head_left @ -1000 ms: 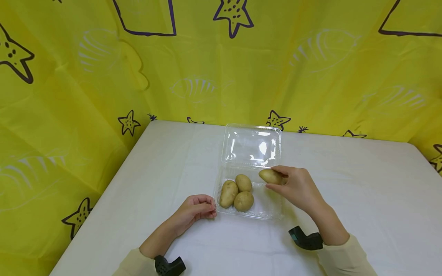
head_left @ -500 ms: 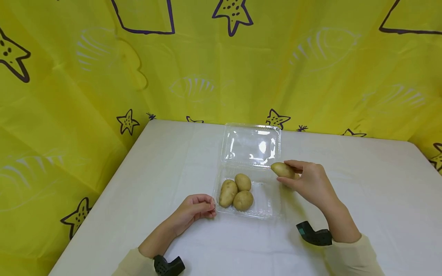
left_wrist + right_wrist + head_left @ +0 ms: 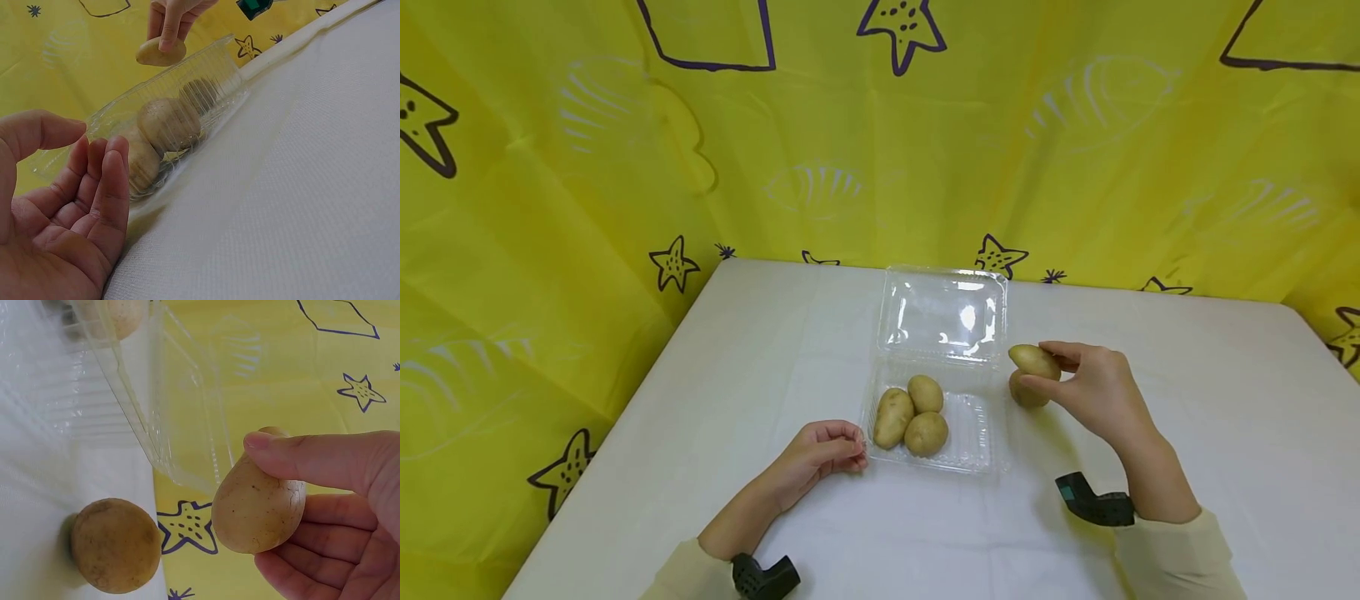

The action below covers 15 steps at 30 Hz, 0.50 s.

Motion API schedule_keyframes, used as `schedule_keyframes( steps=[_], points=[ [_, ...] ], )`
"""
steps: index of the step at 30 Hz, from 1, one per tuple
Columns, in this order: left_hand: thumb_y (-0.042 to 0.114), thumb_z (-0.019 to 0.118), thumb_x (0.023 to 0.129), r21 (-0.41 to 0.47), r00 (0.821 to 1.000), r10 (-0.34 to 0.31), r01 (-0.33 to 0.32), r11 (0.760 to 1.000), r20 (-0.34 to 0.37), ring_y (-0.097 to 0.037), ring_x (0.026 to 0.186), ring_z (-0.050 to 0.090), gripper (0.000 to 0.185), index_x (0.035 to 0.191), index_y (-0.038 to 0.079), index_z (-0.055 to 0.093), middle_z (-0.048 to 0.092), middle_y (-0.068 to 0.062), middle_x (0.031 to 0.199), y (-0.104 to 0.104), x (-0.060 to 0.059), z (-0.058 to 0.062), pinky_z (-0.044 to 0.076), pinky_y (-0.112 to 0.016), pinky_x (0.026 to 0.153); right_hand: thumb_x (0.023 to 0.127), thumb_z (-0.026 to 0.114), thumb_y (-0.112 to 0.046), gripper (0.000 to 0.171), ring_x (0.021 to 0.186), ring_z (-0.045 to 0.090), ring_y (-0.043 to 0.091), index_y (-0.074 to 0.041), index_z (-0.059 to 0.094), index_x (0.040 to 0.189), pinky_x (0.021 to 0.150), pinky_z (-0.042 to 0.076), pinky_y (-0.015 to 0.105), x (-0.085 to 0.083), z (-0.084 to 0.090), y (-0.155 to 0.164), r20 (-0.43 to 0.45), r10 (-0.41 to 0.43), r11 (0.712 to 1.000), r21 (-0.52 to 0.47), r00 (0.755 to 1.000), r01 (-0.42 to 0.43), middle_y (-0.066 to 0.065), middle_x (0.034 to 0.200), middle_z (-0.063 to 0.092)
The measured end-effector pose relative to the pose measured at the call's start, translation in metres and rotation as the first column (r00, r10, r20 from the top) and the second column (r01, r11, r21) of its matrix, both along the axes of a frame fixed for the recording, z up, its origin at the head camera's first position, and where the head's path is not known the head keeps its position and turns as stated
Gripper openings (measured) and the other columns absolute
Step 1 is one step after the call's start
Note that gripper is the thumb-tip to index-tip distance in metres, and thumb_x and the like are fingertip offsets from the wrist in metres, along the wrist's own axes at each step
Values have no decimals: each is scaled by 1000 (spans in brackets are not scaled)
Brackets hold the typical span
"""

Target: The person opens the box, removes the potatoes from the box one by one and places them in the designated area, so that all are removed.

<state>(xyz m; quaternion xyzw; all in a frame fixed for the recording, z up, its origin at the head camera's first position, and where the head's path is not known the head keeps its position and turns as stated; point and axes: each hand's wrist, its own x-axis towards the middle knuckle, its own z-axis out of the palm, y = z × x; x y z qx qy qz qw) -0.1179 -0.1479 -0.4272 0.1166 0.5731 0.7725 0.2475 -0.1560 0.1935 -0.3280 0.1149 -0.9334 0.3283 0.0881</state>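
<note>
Right hand [image 3: 1093,392] pinches small tan oval potato [image 3: 1034,361], thumb and fingers round its middle, in air right of clear plastic clamshell box [image 3: 942,367], above second round brown potato [image 3: 1026,392] on white table [image 3: 1187,400]. Left hand [image 3: 820,454] loosely curled, holding nothing, at box's left edge. Held potato looks firm, dense, dry-skinned: low slip risk, girth grip suits. Box thin, flexes.

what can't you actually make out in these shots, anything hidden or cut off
- Potato on the table: head view, its top is covered by the held potato and the right hand.
- Left hand: left wrist view, palm cut off by the bottom and left edges.
- Potatoes in the clear container: left wrist view, blurred behind the ribbed wall.
- Container's contents: right wrist view, only one potato shows, cut by the top edge.
</note>
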Motion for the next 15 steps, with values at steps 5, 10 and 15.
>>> schedule_keyframes(
  steps=[5, 10, 15],
  points=[
    [4, 54, 88, -7, 1000, 4, -4, 1000, 9, -13, 78, 62, 5, 86, 6, 58, 61, -3, 83, -1, 0, 0, 51, -25, 74, 74, 77, -27, 52, 89, 62, 34, 8, 62, 109, 61, 47, 21, -2, -1, 6, 4, 0, 1000, 0, 1000, 0, 20, 97, 65],
    [5, 55, 88, -4, 1000, -1, 1, 1000, 2, -13, 78, 62, 4, 86, 6, 58, 61, -4, 83, -1, 0, -1, 51, -25, 74, 75, 76, -29, 54, 88, 62, 33, 9, 61, 111, 59, 47, 21, -4, -2, 13, 31, -18, 1000, -7, 999, 18, 21, 98, 65],
    [4, 55, 88, 5, 1000, -6, 6, 1000, -4, -13, 78, 62, 5, 86, 6, 58, 61, -4, 83, -1, -1, -1, 51, -25, 74, 76, 75, -32, 55, 86, 62, 31, 8, 61, 112, 59, 47, 23, -5, -3, 20, 44, -39, 999, 12, 998, 39, 20, 97, 65]
  ],
)
